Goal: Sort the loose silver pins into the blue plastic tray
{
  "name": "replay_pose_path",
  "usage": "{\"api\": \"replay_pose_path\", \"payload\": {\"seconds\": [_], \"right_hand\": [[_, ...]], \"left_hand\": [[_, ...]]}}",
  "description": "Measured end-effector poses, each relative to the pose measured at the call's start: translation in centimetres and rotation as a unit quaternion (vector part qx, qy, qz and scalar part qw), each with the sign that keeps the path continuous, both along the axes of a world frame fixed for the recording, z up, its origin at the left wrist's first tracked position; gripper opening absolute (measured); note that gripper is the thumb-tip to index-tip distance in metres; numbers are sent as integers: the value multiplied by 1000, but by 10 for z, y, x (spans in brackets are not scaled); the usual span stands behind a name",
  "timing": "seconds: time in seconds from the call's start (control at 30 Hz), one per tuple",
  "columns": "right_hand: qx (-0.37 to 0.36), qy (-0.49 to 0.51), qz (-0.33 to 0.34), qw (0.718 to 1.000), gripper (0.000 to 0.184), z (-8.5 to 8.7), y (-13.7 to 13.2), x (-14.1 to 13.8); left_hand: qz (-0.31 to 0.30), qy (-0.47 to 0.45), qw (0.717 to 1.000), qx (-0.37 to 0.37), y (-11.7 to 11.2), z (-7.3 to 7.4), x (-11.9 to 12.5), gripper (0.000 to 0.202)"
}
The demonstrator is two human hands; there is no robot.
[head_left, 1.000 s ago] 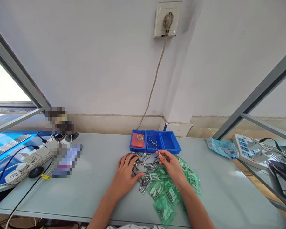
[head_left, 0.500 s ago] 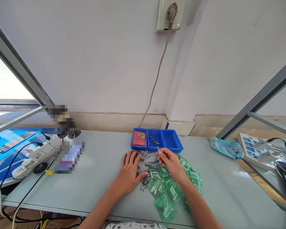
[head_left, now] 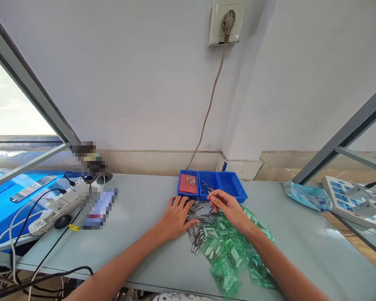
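Observation:
My left hand [head_left: 174, 218] lies on the table with its fingers spread, their tips at the edge of a pile of small metal pins [head_left: 196, 243]. In front of the middle blue bin, my right hand [head_left: 228, 208] pinches a thin metal pin [head_left: 208, 192] between thumb and fingertips. Several loose pins [head_left: 207, 185] lie inside that middle bin [head_left: 201, 195]. The left blue bin [head_left: 179, 184] holds a red packet [head_left: 188, 184] with small pieces on it. Green plastic bags [head_left: 233, 255] with pins in them are heaped under and beside my right forearm.
The right blue bin [head_left: 233, 184] joins the other two near the wall. A light-blue plastic packet [head_left: 307, 196] and a power strip [head_left: 341, 202] sit at the right. Chargers and cables [head_left: 58, 205] crowd the left, beside a metal frame [head_left: 40, 79].
The view has shifted slightly, so everything sits a little farther right and lower. My right hand keeps its pinch by the middle bin; my left hand stays spread at the pile.

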State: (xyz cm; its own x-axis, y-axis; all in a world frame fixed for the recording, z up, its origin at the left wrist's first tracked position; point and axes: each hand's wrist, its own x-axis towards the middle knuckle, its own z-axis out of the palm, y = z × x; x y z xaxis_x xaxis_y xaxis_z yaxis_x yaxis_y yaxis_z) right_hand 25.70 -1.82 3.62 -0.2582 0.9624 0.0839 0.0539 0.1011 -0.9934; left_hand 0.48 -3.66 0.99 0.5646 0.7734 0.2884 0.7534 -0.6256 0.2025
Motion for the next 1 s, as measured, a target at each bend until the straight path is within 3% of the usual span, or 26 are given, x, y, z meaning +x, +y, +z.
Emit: {"api": "replay_pose_path", "payload": {"seconds": [0.33,0.6,0.77,1.0], "right_hand": [[15,18,-41,999,38,-12,-1,0],[2,8,-48,999,38,-24,-4,-7],[4,-14,-45,999,35,-20,-5,-5],[-48,46,-43,997,39,-11,-11,-5]], "left_hand": [[2,-65,998,-23,-1,4,-8,55],[4,-112,993,-32,2,-1,-12,41],[3,-101,994,-41,4,-1,-13,38],[1,-89,995,-43,6,-1,-15,37]]}}
